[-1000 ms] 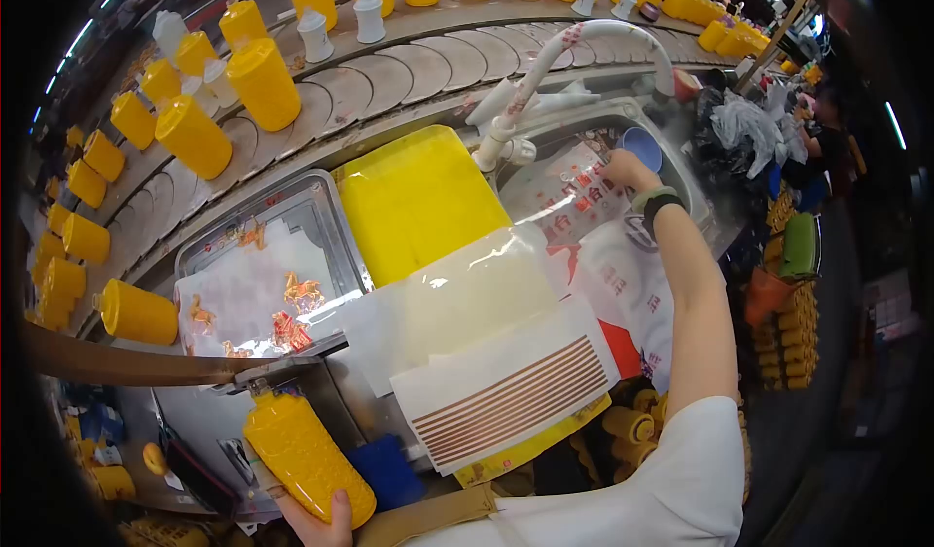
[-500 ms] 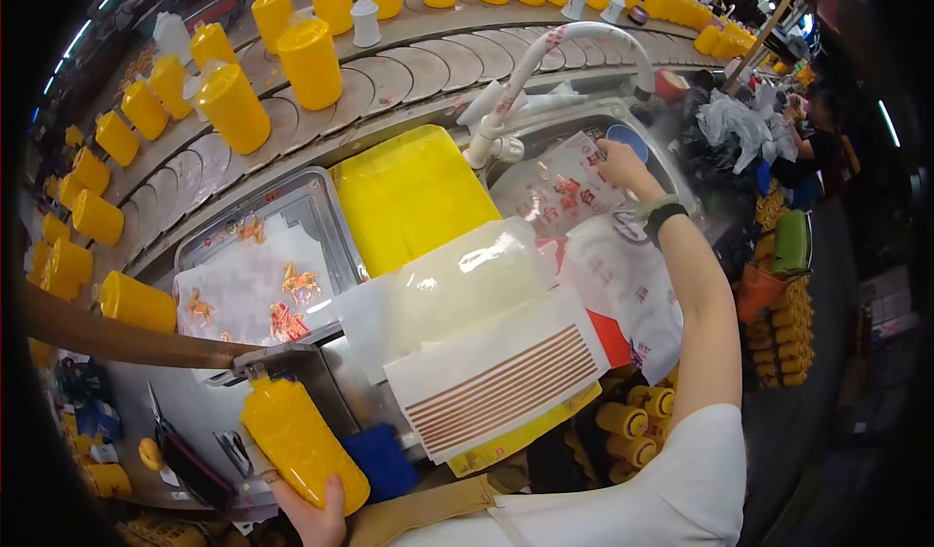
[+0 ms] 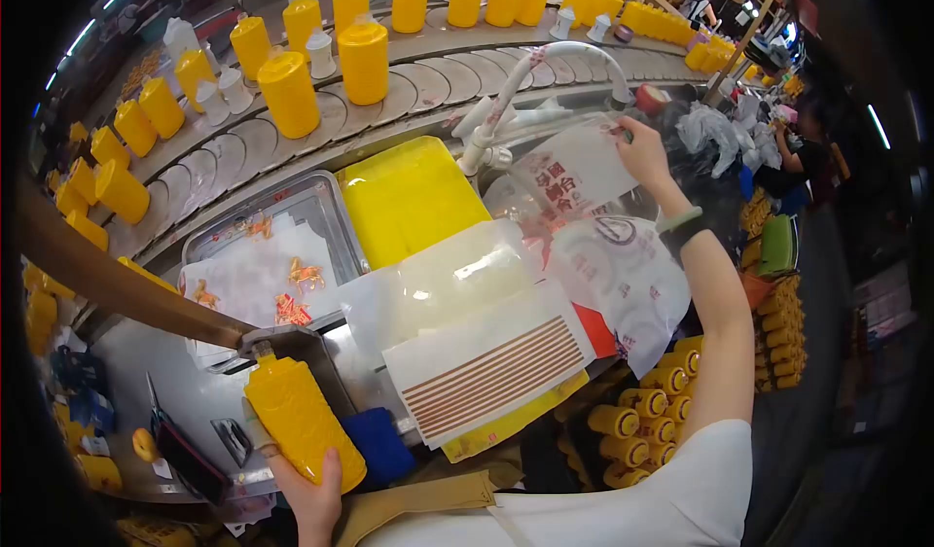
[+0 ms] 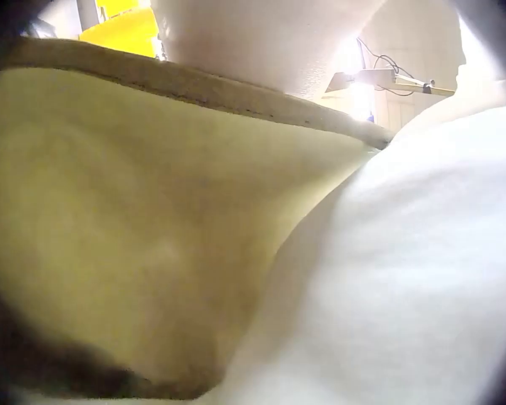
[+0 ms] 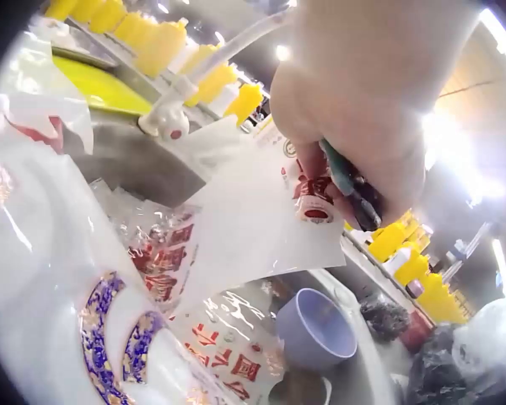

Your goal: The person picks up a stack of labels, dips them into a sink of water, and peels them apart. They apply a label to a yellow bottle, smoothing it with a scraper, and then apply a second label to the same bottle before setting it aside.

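Observation:
In the head view my left hand [image 3: 313,494] grips a yellow bottle [image 3: 306,421] near its base, the neck pointing up and left. My right hand [image 3: 644,153] pinches the right edge of a white sheet with red print [image 3: 574,173], held up over the sink. The right wrist view shows the sheet [image 5: 261,219] hanging from the right hand [image 5: 354,126], with a dark, green-edged object [image 5: 351,186] among the fingers. A blue cup [image 5: 316,329] and more printed sheets [image 5: 228,354] lie below. The left wrist view shows mostly apron [image 4: 135,211] and white sleeve.
A white faucet [image 3: 506,90] arches over the sink. Beside it are a yellow sheet [image 3: 409,197], a striped sheet [image 3: 496,372] and a tray [image 3: 342,218] with small decals. Yellow bottles [image 3: 364,66] line the conveyor behind. A wooden bar [image 3: 126,280] crosses the left side.
My right hand has lifted the printed sheet up from the sink. The bottles on the conveyor have shifted right. My left hand still grips its bottle.

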`<state>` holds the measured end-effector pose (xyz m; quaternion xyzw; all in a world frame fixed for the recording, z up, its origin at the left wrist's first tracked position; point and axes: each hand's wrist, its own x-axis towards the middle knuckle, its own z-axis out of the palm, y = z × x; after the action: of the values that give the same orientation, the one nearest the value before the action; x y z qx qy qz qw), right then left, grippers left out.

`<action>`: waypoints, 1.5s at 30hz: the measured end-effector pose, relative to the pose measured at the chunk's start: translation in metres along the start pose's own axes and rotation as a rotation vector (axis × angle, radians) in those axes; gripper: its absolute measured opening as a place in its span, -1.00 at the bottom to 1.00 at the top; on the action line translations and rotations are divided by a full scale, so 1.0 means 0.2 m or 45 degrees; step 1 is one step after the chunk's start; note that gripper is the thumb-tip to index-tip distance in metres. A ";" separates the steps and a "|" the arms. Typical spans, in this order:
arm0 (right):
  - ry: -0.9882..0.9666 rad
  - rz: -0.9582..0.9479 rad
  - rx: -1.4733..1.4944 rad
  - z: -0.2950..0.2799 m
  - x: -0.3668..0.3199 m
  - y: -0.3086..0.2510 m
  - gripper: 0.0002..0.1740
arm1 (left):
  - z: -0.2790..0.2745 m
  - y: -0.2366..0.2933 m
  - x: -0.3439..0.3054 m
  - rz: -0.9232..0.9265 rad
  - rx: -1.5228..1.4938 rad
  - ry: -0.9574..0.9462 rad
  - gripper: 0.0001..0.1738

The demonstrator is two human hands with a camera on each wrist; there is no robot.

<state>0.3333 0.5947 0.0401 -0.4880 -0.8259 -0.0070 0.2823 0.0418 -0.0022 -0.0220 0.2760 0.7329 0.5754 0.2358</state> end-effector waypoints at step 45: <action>-0.379 -0.910 0.304 0.67 -0.53 -1.37 -0.52 | 0.01 0.08 0.05 -0.001 -0.178 -0.058 0.17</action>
<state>0.0882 0.4033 -0.0502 -0.1297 -0.9704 0.0618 0.1941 0.0379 0.0097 -0.0081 0.2717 0.6854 0.6188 0.2713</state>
